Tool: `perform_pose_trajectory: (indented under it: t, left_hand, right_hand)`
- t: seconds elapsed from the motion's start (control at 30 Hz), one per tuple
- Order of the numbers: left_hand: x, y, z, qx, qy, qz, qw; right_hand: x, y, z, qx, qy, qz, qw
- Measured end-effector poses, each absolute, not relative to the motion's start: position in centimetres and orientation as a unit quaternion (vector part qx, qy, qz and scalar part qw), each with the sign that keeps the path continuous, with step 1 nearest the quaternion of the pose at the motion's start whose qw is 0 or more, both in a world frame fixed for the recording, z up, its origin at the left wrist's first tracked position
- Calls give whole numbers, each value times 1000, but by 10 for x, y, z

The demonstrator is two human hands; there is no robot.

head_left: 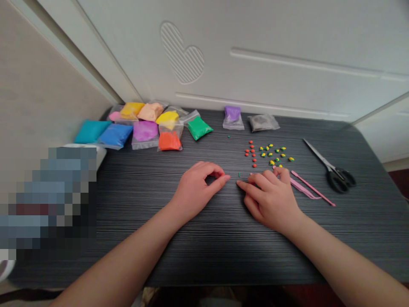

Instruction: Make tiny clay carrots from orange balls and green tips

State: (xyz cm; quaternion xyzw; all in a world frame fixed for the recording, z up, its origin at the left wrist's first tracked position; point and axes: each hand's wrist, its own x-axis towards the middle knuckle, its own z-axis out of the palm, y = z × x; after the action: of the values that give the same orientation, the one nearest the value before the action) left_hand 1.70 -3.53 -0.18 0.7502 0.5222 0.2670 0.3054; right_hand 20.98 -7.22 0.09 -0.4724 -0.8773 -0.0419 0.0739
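Yellow ovals point(272, 163) on the streaked dark tabletop point(134, 238) already carry green; the smooth orange ovals point(252, 151) beside them show none yet. The left hand point(194, 187) pinches thumb and forefinger together on a small orange piece point(223, 174). The right hand point(273, 200) points near a thin green sliver point(239, 174); whether it grips anything cannot be told.

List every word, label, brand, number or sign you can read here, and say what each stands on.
None: no text can be read anywhere.
Plastic bags: no print can be made out.
Scissors and pink stick: no legible mark.
Small orange pieces: too small to show any lettering.
White panel: only a ridged heart, not writing.
Pixelated patch at left: unreadable.
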Motion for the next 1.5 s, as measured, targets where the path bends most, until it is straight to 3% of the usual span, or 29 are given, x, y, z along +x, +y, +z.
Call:
perform_pose_trajectory:
  t: [0.9,1.5]
  left_hand:
    - [15,-36,0,752,514,260,321]
    - [14,-35,-1,746,511,268,333]
  right_hand:
    - [206,-74,1,-498,-865,-14,58]
    - [215,-80,-2,-505,-852,13,138]
